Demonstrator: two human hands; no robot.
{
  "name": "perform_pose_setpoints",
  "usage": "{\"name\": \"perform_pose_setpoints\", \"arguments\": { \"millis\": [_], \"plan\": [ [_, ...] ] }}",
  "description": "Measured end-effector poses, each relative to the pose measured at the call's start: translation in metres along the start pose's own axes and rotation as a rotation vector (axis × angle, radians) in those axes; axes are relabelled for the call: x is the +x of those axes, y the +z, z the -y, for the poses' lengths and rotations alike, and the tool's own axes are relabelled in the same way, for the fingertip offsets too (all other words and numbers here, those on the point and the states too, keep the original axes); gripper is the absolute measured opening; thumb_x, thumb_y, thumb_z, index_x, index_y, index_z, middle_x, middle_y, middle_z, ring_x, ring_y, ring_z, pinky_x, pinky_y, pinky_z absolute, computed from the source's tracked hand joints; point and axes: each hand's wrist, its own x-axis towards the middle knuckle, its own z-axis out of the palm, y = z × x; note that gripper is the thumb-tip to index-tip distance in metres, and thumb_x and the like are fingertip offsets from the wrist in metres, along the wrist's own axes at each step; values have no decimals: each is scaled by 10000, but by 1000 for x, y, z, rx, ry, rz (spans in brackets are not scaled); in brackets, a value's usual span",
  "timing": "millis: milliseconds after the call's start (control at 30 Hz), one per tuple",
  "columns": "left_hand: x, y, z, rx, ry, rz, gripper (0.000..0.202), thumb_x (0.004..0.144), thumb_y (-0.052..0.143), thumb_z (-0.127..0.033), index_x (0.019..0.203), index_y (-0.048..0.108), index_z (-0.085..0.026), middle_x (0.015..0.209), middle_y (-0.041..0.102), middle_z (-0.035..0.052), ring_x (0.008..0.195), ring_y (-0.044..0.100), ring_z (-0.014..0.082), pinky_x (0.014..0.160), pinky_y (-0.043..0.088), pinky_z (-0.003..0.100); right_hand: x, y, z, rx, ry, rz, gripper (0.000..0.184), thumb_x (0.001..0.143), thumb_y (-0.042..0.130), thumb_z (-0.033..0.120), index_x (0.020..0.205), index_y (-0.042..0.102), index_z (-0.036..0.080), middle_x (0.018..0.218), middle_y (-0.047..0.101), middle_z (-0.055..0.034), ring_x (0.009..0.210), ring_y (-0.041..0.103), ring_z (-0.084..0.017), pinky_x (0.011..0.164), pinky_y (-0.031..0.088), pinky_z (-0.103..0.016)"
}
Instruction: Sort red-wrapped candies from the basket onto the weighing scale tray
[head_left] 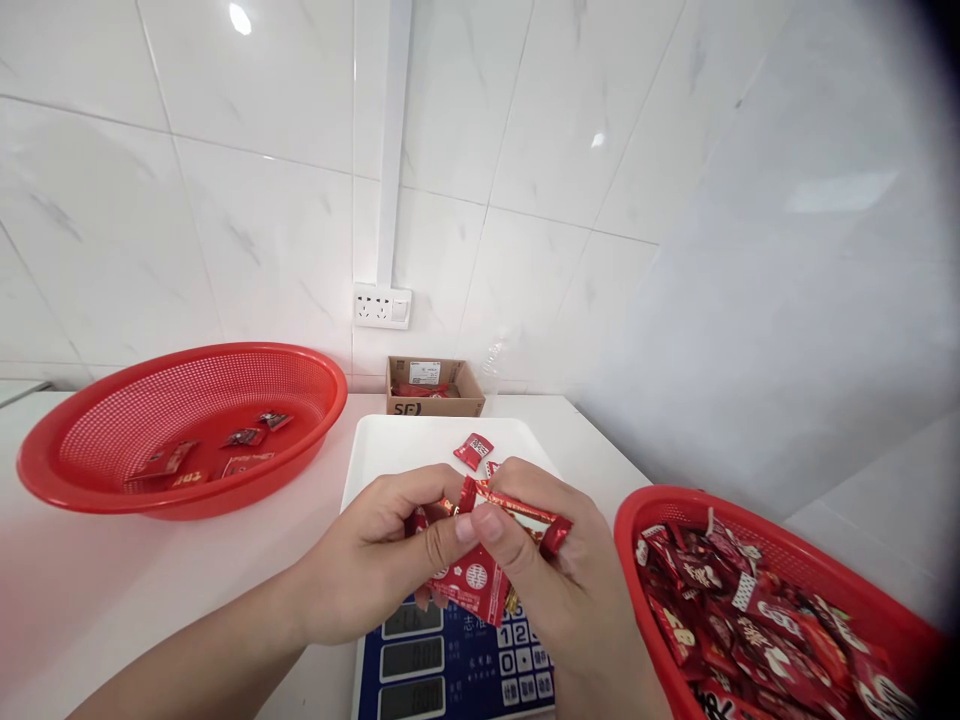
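Red candy packets [474, 585] pinched in my left hand [367, 565] and right hand [551, 585], both closed tight, could slip onto the white tray [397, 450] if my grip loosens.

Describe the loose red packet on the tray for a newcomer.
On the white tray, below the cardboard box, the red packet lies just past the right hand. It alone sits fully in view there, unheld, with a white patch.

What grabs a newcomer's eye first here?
The left hand and right hand dominate the lower middle, gripping red packets above a blue-faced digital scale. At lower right, a red plastic basket is heaped with similar packets; a matching red basket at left holds only a few.
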Motion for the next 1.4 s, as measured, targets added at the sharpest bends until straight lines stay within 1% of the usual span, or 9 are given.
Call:
{"name": "perform_pose_setpoints", "arguments": {
  "millis": [200, 300, 400, 600, 767, 967, 1067, 1200, 1400],
  "plan": [
    [-3, -2, 0, -54, 3, -13, 318, 862, 612, -463, 752, 563, -169, 597, 501, -41, 470, 469, 44, 419, 396, 118, 0, 3, -3, 316, 229, 51, 487, 793, 572, 670, 639, 479, 218, 564, 454, 21, 506, 492, -145, 461, 409, -272],
    [-2, -5, 2, -95, 5, -52, 323, 854, 623, -471, 753, 560, -171, 582, 513, -48, 437, 455, 32, 392, 374, 106, 1, -2, -5, 398, 213, 84, 547, 812, 465, 736, 686, 525, 208, 602, 476, 10, 533, 489, -144, 494, 418, -278],
    [-1, -8, 4, -145, 2, -81, 326, 838, 642, -482, 763, 554, -177, 567, 531, -55, 408, 452, 28, 374, 370, 105, 1, -9, -5, 274, 151, 18, 531, 892, 403, 666, 678, 541, 200, 618, 475, 5, 563, 440, -135, 523, 378, -271],
    [-1, -6, 5, -188, -12, -63, 329, 833, 652, -478, 755, 546, -176, 567, 553, -49, 414, 465, 31, 386, 374, 107, -1, -11, 4, 172, 223, -135, 449, 919, 509, 485, 574, 436, 207, 544, 399, 31, 508, 362, -115, 460, 297, -252],
    [-1, -4, 8, -190, -33, -49, 330, 823, 661, -484, 769, 555, -176, 565, 549, -48, 410, 453, 32, 383, 365, 112, -5, -5, 10, 275, 266, -203, 401, 884, 571, 472, 590, 485, 214, 522, 435, 23, 504, 410, -123, 465, 356, -256],
    [-1, -6, 9, -203, -5, -21, 309, 838, 654, -462, 773, 564, -174, 579, 567, -47, 426, 475, 25, 395, 369, 96, -7, 6, 17, 263, 308, -367, 388, 874, 592, 448, 585, 484, 214, 527, 438, 23, 528, 419, -134, 492, 371, -253],
    [-1, -5, 9, -193, -14, -32, 325, 823, 663, -478, 772, 567, -171, 568, 557, -49, 417, 463, 23, 389, 368, 96, -7, 4, 16, 288, 316, -342, 379, 870, 597, 452, 593, 492, 216, 532, 448, 22, 519, 421, -134, 482, 357, -259],
    [-2, -4, 8, -188, -1, -22, 329, 823, 662, -478, 766, 562, -169, 562, 529, -54, 425, 444, 23, 397, 369, 99, -6, -4, 8, 352, 299, -209, 412, 883, 577, 473, 584, 481, 205, 531, 447, 30, 489, 397, -114, 472, 313, -261],
    [-4, -3, 7, -202, 16, 10, 299, 830, 673, -434, 767, 548, -170, 576, 512, -53, 466, 433, 33, 436, 372, 118, -4, -9, 0, 398, 294, -158, 449, 880, 568, 509, 556, 497, 207, 513, 469, 21, 508, 407, -129, 493, 314, -272]
  ]
}}
